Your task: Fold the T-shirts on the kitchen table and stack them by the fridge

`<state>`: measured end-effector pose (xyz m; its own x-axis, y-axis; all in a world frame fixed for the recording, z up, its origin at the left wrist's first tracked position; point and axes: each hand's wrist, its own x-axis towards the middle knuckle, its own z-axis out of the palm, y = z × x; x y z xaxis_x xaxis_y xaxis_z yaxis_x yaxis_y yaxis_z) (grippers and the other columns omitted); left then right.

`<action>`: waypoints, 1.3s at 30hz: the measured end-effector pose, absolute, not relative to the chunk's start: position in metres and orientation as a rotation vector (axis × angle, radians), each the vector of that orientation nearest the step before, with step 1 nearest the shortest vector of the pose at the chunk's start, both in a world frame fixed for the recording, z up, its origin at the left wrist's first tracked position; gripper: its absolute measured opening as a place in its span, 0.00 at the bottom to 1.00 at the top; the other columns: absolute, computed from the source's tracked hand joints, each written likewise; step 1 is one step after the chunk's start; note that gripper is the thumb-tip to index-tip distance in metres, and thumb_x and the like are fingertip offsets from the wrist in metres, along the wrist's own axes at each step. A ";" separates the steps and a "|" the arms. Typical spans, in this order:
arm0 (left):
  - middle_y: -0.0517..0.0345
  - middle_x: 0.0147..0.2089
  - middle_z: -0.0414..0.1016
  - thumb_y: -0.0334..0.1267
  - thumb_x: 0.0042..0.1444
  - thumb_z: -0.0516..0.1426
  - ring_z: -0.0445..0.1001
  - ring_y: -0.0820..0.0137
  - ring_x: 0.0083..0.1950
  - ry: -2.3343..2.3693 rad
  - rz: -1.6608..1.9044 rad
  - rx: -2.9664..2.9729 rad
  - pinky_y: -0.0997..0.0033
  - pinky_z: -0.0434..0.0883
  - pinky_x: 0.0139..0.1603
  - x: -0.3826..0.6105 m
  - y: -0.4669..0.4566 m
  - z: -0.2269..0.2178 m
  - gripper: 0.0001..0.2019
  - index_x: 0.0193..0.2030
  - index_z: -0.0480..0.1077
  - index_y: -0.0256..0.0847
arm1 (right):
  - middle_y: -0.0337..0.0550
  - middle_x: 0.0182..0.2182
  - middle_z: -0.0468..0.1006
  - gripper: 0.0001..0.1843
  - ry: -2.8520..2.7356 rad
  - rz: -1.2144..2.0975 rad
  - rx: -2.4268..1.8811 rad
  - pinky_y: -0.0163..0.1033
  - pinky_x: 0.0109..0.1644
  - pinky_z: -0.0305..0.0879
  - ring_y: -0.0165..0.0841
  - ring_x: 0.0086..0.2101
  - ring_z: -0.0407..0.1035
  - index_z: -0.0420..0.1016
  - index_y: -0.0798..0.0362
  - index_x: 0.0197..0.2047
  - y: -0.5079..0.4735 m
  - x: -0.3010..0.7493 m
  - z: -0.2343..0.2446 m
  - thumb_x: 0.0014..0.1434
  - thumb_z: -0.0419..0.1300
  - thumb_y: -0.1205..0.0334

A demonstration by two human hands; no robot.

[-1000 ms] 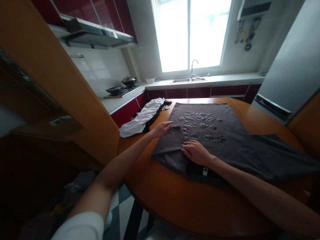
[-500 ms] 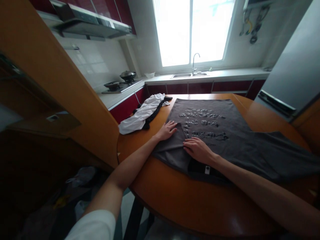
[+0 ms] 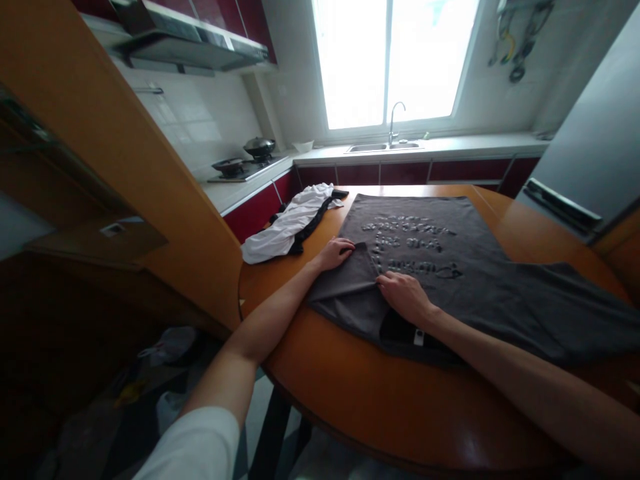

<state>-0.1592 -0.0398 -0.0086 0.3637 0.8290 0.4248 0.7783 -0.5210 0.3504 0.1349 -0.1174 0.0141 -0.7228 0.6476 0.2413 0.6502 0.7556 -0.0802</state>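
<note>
A dark grey T-shirt (image 3: 480, 300) with raised lettering lies spread on the round wooden table (image 3: 345, 393). Its left side is folded inward, and a white label shows at the dark neck opening near me. My left hand (image 3: 336, 254) pinches the end of the folded-in sleeve at the shirt's left edge. Close to the collar, my right hand (image 3: 406, 293) has its fingers closed on the folded edge of the same shirt. The fingertips of both hands are partly hidden by the hands and cloth.
A crumpled white and black garment (image 3: 290, 223) lies at the table's far left. Beyond are a stove with pans (image 3: 260, 147), a sink (image 3: 370, 148) under the window, and a fridge (image 3: 595, 133) at right. A wooden panel (image 3: 165, 180) rises on the left.
The fingers of my left hand, spread flat before, have curled onto the sleeve end. My right hand has closed on the folded edge. The view has shifted slightly.
</note>
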 end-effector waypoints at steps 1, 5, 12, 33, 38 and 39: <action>0.48 0.53 0.80 0.35 0.62 0.57 0.76 0.61 0.56 1.481 0.878 2.534 0.56 0.70 0.63 -0.160 -0.040 -0.009 0.11 0.47 0.80 0.40 | 0.47 0.39 0.80 0.12 -2.701 -0.001 -1.034 0.37 0.41 0.63 0.37 0.39 0.75 0.77 0.51 0.44 -0.117 0.135 0.014 0.71 0.51 0.65; 0.47 0.53 0.78 0.35 0.63 0.56 0.76 0.61 0.55 1.473 0.908 2.545 0.57 0.72 0.61 -0.161 -0.040 -0.010 0.13 0.49 0.80 0.39 | 0.45 0.38 0.82 0.14 -2.594 0.055 -1.003 0.35 0.39 0.61 0.35 0.37 0.76 0.77 0.50 0.47 -0.114 0.136 0.015 0.72 0.49 0.64; 0.46 0.57 0.76 0.37 0.64 0.55 0.73 0.60 0.59 1.523 0.961 2.528 0.57 0.70 0.64 -0.160 -0.042 -0.008 0.15 0.54 0.78 0.38 | 0.46 0.44 0.83 0.14 -2.373 0.047 -0.886 0.37 0.50 0.62 0.36 0.44 0.75 0.78 0.50 0.48 -0.106 0.136 0.014 0.71 0.51 0.67; 0.52 0.76 0.54 0.51 0.70 0.51 0.46 0.58 0.78 1.453 0.491 2.601 0.50 0.48 0.76 -0.134 -0.084 0.008 0.27 0.73 0.60 0.49 | 0.49 0.58 0.76 0.15 -2.561 0.052 -0.817 0.47 0.63 0.61 0.42 0.59 0.66 0.77 0.52 0.54 -0.111 0.137 0.013 0.69 0.54 0.63; 0.52 0.76 0.55 0.50 0.71 0.51 0.46 0.58 0.78 1.428 0.471 2.570 0.50 0.48 0.76 -0.131 -0.098 0.015 0.26 0.72 0.61 0.49 | 0.51 0.56 0.78 0.17 -2.641 0.081 -0.709 0.47 0.65 0.60 0.42 0.59 0.68 0.80 0.55 0.49 -0.110 0.135 0.007 0.71 0.51 0.60; 0.52 0.76 0.55 0.50 0.71 0.51 0.46 0.57 0.78 1.426 0.451 2.547 0.50 0.49 0.76 -0.130 -0.102 0.015 0.26 0.72 0.61 0.48 | 0.51 0.56 0.78 0.17 -2.643 0.079 -0.710 0.47 0.65 0.60 0.42 0.59 0.68 0.81 0.55 0.48 -0.110 0.135 0.007 0.71 0.51 0.60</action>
